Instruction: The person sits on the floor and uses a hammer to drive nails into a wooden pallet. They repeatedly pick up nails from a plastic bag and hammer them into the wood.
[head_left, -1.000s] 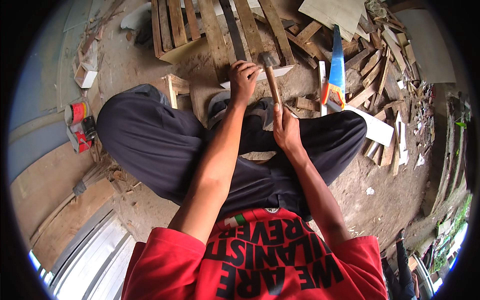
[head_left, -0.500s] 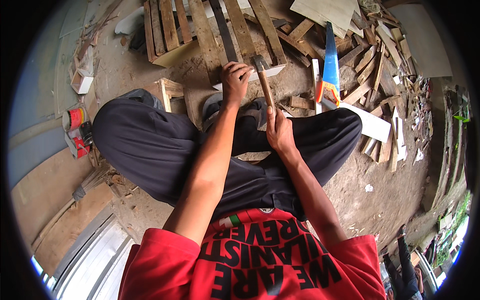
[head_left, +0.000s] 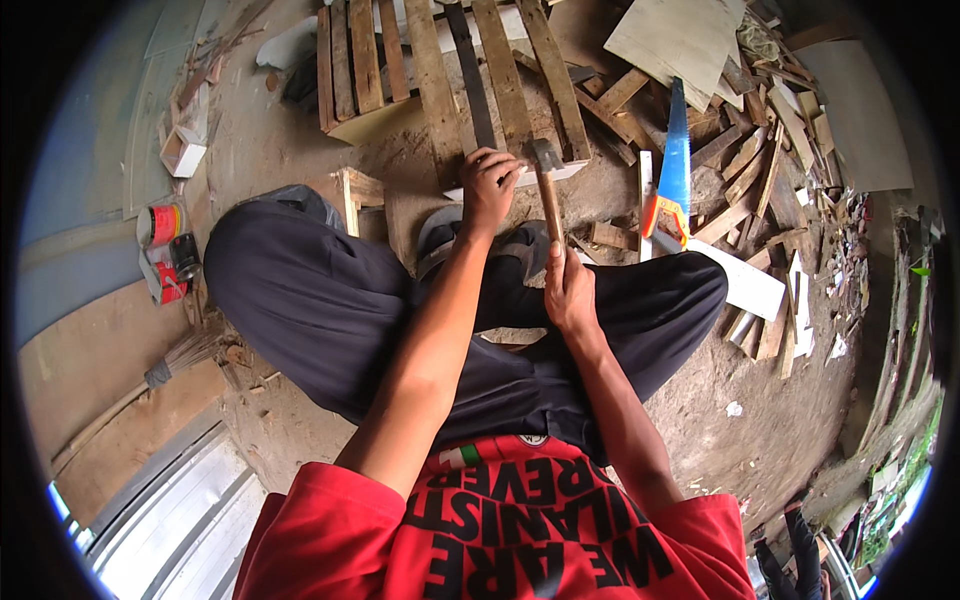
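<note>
My right hand [head_left: 571,290] grips a hammer [head_left: 551,205] by the lower part of its wooden handle. The dark hammer head is up, close to the fingertips of my left hand [head_left: 489,190]. Those fingers are pinched together at the near end of a row of wooden slats [head_left: 434,105]; whatever they hold is too small to make out. A pale board [head_left: 560,174] runs crosswise under the slat ends. Both forearms reach forward over my crossed legs.
A handsaw [head_left: 675,150] with blue blade and orange handle lies right of the slats, beside a white board [head_left: 752,287]. Scrap wood [head_left: 735,165] is heaped behind it. Red cans [head_left: 163,225] and a twig broom [head_left: 185,358] are at left. A person's legs [head_left: 803,545] show lower right.
The whole scene sits slightly lower and further right in the picture, as my head has tilted. Relative to the slats, both hands and the hammer have hardly moved.
</note>
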